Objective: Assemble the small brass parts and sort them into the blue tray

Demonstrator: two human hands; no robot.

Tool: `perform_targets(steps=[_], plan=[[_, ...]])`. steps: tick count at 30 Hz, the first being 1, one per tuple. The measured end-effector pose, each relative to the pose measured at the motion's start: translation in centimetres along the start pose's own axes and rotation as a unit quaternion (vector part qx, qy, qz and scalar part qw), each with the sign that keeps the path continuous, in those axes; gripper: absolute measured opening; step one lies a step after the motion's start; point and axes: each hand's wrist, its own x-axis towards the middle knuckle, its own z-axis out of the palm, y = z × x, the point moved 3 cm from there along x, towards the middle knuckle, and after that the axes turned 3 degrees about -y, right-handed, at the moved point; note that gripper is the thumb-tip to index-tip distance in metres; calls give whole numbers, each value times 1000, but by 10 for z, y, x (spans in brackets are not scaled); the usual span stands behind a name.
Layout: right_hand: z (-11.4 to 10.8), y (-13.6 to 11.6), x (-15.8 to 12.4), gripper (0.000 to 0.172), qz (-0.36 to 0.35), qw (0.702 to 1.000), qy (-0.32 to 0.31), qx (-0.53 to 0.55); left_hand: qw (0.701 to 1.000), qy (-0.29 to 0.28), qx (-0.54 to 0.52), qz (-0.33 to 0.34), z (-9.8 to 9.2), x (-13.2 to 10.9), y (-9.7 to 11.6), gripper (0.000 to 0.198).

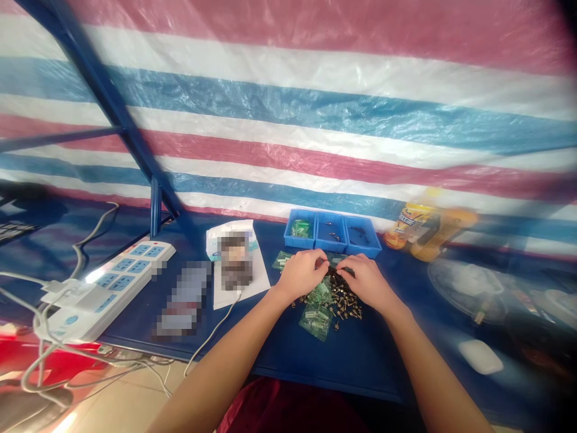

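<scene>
My left hand (305,273) and my right hand (368,281) face each other over a pile of small brass-coloured metal parts (346,299). The fingers of both are bent into a pinch, and whatever is between them is too small and hidden to name. Several small green-tinted plastic packets (317,320) lie among the metal parts, below my left hand. Another such packet (282,260) rests just beyond the left wrist. Behind the hands stand three joined blue bins (331,245); the left one holds green packets, the middle and right ones a few small parts.
A white power strip (135,273) with cables lies at the left, beside a blurred-out flat object (186,300) and a white sheet (261,282). At the right are a yellow-labelled bottle (408,222), an orange-coloured bottle (444,234), a clear plastic container (466,288) and a small white case (480,356).
</scene>
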Motion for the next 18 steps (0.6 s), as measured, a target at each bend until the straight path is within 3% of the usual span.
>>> perform_targets(steps=[11, 18], plan=[[-12, -9, 0, 9, -2, 981, 116, 154, 1000, 9, 19, 17, -2, -2, 6, 32], [-11, -15, 0, 10, 17, 966, 134, 222, 998, -15, 9, 53, -5, -3, 17, 34]])
